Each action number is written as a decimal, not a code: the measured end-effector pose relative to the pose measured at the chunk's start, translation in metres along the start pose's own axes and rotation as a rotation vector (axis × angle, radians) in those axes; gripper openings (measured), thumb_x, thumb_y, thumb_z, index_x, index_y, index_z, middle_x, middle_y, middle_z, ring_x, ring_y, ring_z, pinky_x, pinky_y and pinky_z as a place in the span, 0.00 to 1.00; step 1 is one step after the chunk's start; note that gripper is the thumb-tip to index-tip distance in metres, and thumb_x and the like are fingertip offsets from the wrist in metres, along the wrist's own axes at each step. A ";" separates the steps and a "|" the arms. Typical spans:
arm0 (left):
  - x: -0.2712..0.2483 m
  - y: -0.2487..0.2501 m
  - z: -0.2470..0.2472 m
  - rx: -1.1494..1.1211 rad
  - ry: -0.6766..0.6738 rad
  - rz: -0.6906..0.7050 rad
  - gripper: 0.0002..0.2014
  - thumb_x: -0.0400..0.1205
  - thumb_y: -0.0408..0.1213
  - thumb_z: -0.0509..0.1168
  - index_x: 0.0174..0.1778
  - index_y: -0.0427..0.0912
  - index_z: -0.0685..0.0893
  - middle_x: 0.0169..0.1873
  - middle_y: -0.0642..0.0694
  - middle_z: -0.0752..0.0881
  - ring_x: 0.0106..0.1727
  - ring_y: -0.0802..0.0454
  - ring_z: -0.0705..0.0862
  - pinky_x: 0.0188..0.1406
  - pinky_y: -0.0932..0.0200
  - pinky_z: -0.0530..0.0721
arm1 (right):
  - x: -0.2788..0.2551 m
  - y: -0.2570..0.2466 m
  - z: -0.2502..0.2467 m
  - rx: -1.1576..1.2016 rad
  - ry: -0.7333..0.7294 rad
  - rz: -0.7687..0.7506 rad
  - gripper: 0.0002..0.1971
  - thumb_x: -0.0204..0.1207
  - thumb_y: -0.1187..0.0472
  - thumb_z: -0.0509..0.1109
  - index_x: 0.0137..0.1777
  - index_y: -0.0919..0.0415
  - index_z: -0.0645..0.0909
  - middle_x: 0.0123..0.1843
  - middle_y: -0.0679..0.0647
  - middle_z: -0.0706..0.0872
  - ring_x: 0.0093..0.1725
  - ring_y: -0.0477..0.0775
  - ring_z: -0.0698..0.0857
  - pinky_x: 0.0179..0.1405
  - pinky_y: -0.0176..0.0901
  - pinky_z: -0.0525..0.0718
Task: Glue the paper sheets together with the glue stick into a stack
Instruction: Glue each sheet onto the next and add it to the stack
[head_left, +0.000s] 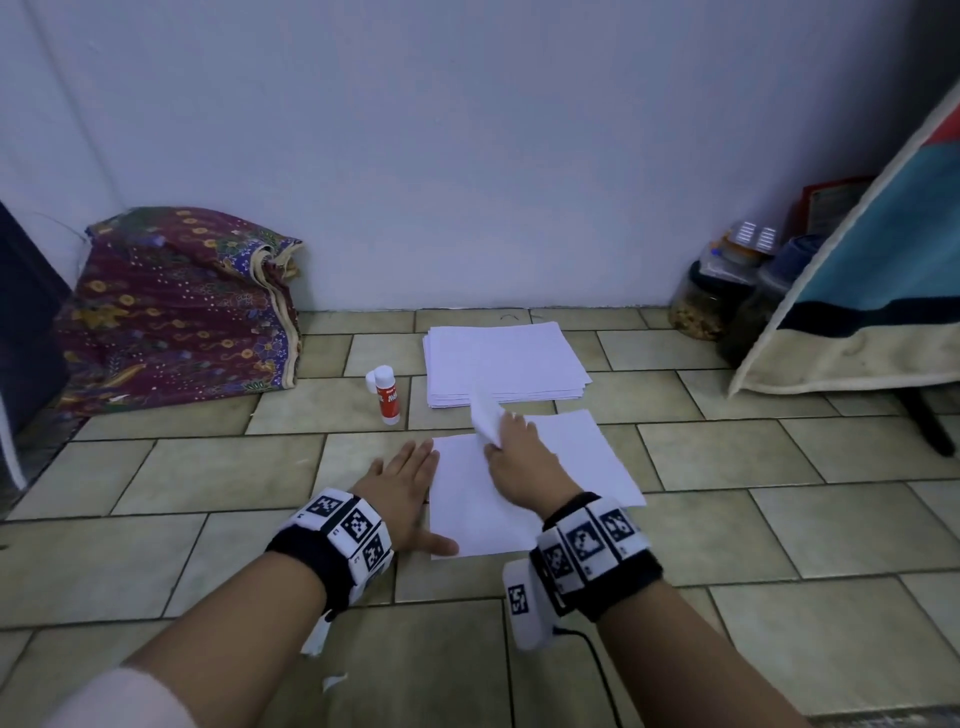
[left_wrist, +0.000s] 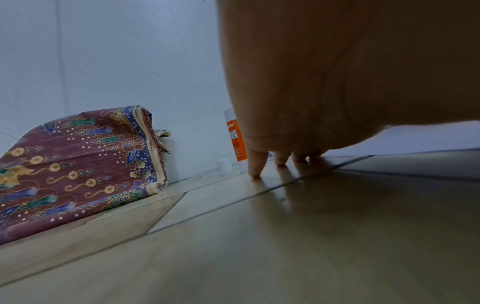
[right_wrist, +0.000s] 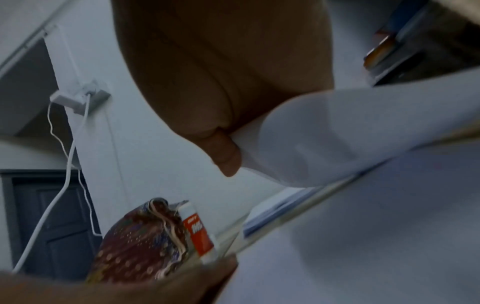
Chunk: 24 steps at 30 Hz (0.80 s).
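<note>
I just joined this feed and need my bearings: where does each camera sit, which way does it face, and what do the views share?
Head: on the head, facing forward and down at the tiled floor; both forearms, left hand flat, right hand lifting a sheet's corner.
Left wrist: low by the floor, looking along the fingers toward the wall.
Right wrist: under the right hand, tilted, facing thumb and curled sheet.
Shared: all three show the glue stick and patterned cloth.

bare tiles left of hands, glue stick (head_left: 388, 395) beside paper stack (head_left: 504, 364)
</note>
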<state>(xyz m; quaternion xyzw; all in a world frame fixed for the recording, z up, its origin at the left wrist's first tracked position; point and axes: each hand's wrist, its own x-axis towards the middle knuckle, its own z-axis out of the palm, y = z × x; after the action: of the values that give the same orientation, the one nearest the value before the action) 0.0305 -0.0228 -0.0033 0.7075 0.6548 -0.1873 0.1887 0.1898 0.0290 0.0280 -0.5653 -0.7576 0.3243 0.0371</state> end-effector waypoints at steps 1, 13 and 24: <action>0.000 0.000 0.000 -0.004 0.001 -0.001 0.57 0.76 0.69 0.61 0.83 0.39 0.33 0.83 0.45 0.32 0.84 0.49 0.34 0.83 0.42 0.43 | 0.001 -0.003 0.006 -0.003 -0.029 0.022 0.28 0.88 0.57 0.49 0.84 0.66 0.45 0.85 0.57 0.50 0.84 0.58 0.49 0.79 0.66 0.54; 0.003 0.002 0.004 -0.003 -0.016 -0.031 0.58 0.75 0.70 0.60 0.83 0.39 0.31 0.82 0.45 0.29 0.83 0.49 0.31 0.83 0.40 0.42 | 0.007 -0.019 0.031 -0.005 -0.086 0.189 0.29 0.87 0.58 0.49 0.84 0.63 0.44 0.86 0.54 0.49 0.84 0.66 0.47 0.78 0.69 0.53; 0.004 0.003 0.003 -0.010 -0.024 -0.031 0.58 0.75 0.70 0.61 0.83 0.38 0.31 0.83 0.45 0.30 0.83 0.48 0.31 0.83 0.40 0.41 | 0.002 -0.018 0.035 -0.044 -0.110 0.214 0.29 0.86 0.59 0.49 0.84 0.63 0.44 0.86 0.53 0.49 0.84 0.65 0.45 0.78 0.71 0.53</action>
<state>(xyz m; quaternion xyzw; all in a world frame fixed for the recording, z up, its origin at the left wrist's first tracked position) 0.0333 -0.0213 -0.0075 0.6939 0.6645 -0.1953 0.1971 0.1590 0.0125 0.0098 -0.6248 -0.7007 0.3405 -0.0517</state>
